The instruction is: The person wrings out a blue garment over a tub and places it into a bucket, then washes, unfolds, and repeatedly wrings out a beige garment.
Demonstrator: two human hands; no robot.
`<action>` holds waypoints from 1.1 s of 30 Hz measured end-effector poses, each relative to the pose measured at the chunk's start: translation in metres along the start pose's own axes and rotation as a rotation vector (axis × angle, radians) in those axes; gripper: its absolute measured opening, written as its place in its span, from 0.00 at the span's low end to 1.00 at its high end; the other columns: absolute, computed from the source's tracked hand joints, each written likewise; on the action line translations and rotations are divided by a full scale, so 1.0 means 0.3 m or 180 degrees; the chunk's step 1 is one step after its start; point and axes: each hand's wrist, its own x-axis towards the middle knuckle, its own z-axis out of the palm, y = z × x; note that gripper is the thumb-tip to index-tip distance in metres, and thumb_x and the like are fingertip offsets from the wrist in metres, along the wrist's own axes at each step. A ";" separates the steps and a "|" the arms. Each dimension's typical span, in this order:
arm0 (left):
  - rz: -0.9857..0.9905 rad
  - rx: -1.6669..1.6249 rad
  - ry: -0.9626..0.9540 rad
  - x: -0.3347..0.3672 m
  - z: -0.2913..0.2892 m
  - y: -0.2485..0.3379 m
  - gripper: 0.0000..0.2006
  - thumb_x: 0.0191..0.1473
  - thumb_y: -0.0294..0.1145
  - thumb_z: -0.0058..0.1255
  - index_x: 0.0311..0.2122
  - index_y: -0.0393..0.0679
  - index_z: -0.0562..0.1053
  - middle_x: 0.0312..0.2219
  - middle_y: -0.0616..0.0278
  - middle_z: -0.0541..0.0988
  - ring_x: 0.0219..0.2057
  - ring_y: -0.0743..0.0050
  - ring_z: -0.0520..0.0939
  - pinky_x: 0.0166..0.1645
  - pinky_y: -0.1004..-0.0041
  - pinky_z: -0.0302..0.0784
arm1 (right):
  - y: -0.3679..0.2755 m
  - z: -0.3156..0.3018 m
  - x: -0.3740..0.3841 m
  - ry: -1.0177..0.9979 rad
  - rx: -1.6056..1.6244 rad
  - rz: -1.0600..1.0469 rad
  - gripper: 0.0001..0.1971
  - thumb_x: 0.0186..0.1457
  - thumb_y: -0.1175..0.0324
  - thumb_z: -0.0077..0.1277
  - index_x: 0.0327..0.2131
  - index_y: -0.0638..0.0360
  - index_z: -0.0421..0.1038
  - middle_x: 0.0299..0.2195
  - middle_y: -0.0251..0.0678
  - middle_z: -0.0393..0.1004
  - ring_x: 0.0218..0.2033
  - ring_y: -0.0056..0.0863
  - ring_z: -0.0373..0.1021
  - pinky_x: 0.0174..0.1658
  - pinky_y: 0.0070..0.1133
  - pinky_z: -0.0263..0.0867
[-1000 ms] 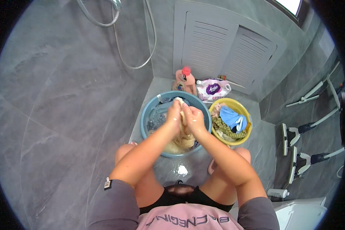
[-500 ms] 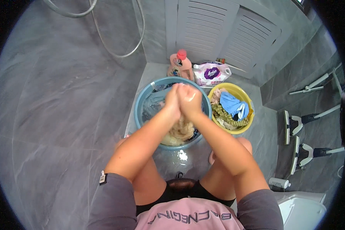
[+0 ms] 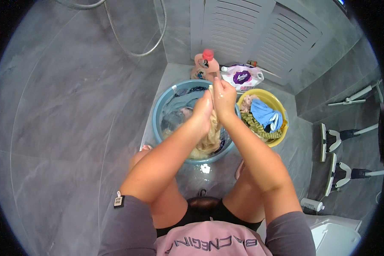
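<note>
Over a blue basin (image 3: pixel 157 128) of water, my left hand (image 3: pixel 204 109) and my right hand (image 3: pixel 224 97) are pressed close together, both closed on a wet cream-coloured cloth (image 3: pixel 210 138). A bit of the cloth shows between the hands at the top. The rest hangs below them into the basin, its lower end bunched near the rim closest to me. Water and dark fabric lie around it in the basin. Wet shine shows on my right hand. The fingers of both hands are partly hidden.
A yellow basin (image 3: pixel 284 117) of clothes, a blue one on top, stands right of the blue basin. Behind are a pink bottle with a red cap (image 3: pixel 206 64) and a white-and-purple refill pouch (image 3: pixel 243 77). A shower hose (image 3: pixel 115 34) hangs far left; mops (image 3: pixel 341 170) stand right.
My hands have shifted slightly to the right and drawn a little apart, so cream cloth now shows between them. The view has moved slightly too.
</note>
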 end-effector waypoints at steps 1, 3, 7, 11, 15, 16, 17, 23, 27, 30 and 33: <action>0.0118 0.0002 -0.0259 0.004 -0.024 0.016 0.19 0.55 0.51 0.37 0.35 0.46 0.71 0.33 0.60 0.76 0.36 0.69 0.76 0.43 0.69 0.70 | -0.021 0.001 -0.015 0.0062 0.0017 0.0035 0.17 0.52 0.60 0.46 0.17 0.63 0.70 0.14 0.48 0.68 0.14 0.41 0.65 0.21 0.28 0.60; -0.0656 -0.0603 -0.2802 0.150 -0.286 0.101 0.22 0.54 0.54 0.34 0.31 0.44 0.71 0.28 0.58 0.76 0.28 0.66 0.76 0.37 0.66 0.72 | -0.154 0.038 -0.174 -0.0744 0.0177 -0.0624 0.15 0.50 0.64 0.48 0.15 0.63 0.68 0.12 0.42 0.66 0.14 0.31 0.62 0.22 0.27 0.60; -0.0194 -0.0969 -0.1736 0.034 -0.133 0.105 0.19 0.54 0.51 0.35 0.28 0.46 0.69 0.24 0.62 0.74 0.27 0.69 0.75 0.32 0.70 0.71 | -0.094 0.006 -0.154 -0.0736 -0.0246 -0.1558 0.14 0.48 0.66 0.49 0.12 0.59 0.67 0.12 0.44 0.66 0.14 0.42 0.65 0.22 0.31 0.62; -0.0112 -0.0277 -0.0270 -0.119 0.081 0.044 0.14 0.56 0.45 0.36 0.32 0.47 0.68 0.29 0.65 0.74 0.32 0.74 0.76 0.39 0.70 0.71 | -0.012 -0.054 0.007 -0.0229 -0.0145 -0.0183 0.15 0.50 0.63 0.48 0.16 0.62 0.70 0.14 0.46 0.69 0.15 0.40 0.67 0.23 0.30 0.62; 0.1022 -0.0422 -0.2495 0.090 -0.208 -0.001 0.13 0.55 0.43 0.35 0.30 0.48 0.69 0.27 0.67 0.74 0.31 0.73 0.75 0.40 0.71 0.71 | -0.104 0.026 -0.146 -0.0409 -0.0241 -0.0457 0.16 0.51 0.62 0.47 0.16 0.64 0.69 0.13 0.45 0.66 0.14 0.32 0.64 0.22 0.26 0.60; -0.0031 -0.1631 -0.2604 0.030 -0.199 -0.017 0.12 0.54 0.43 0.35 0.29 0.50 0.69 0.25 0.68 0.74 0.31 0.74 0.75 0.40 0.71 0.71 | -0.110 0.018 -0.173 -0.0594 -0.0504 -0.1172 0.17 0.51 0.63 0.48 0.15 0.65 0.67 0.11 0.45 0.62 0.13 0.26 0.60 0.21 0.23 0.58; -0.0054 -0.1779 -0.2593 0.028 -0.173 -0.001 0.12 0.54 0.44 0.37 0.32 0.49 0.69 0.28 0.65 0.74 0.31 0.73 0.76 0.39 0.71 0.71 | -0.092 0.012 -0.156 -0.0578 -0.0531 -0.1179 0.17 0.51 0.63 0.48 0.15 0.65 0.67 0.11 0.45 0.62 0.13 0.26 0.60 0.21 0.23 0.58; -0.0105 -0.0208 0.0056 -0.087 0.047 -0.038 0.16 0.57 0.45 0.34 0.40 0.46 0.69 0.37 0.60 0.75 0.38 0.72 0.76 0.45 0.68 0.69 | 0.036 -0.035 0.040 -0.0279 -0.0158 0.0453 0.17 0.50 0.60 0.46 0.16 0.62 0.70 0.13 0.46 0.66 0.14 0.41 0.62 0.22 0.30 0.60; -0.0167 -0.0495 -0.0641 -0.109 -0.050 0.070 0.17 0.55 0.47 0.34 0.36 0.44 0.69 0.34 0.59 0.73 0.35 0.69 0.74 0.41 0.72 0.69 | -0.039 0.010 -0.111 -0.0445 -0.0136 -0.0487 0.16 0.49 0.61 0.47 0.14 0.62 0.68 0.13 0.44 0.66 0.15 0.41 0.65 0.22 0.29 0.60; -0.0276 -0.0721 -0.0267 -0.046 -0.076 0.155 0.19 0.54 0.51 0.32 0.29 0.46 0.68 0.26 0.60 0.73 0.30 0.67 0.74 0.39 0.72 0.70 | -0.133 -0.022 -0.217 -0.0997 -0.0401 -0.1658 0.15 0.46 0.67 0.50 0.11 0.60 0.66 0.11 0.43 0.66 0.12 0.38 0.65 0.17 0.28 0.60; -0.0030 -0.1369 -0.2639 0.043 -0.169 0.072 0.15 0.55 0.45 0.33 0.30 0.46 0.68 0.26 0.62 0.74 0.30 0.71 0.75 0.37 0.73 0.71 | -0.078 0.020 -0.102 -0.0326 0.0020 -0.1578 0.15 0.47 0.69 0.51 0.12 0.64 0.63 0.10 0.42 0.62 0.10 0.29 0.58 0.17 0.23 0.56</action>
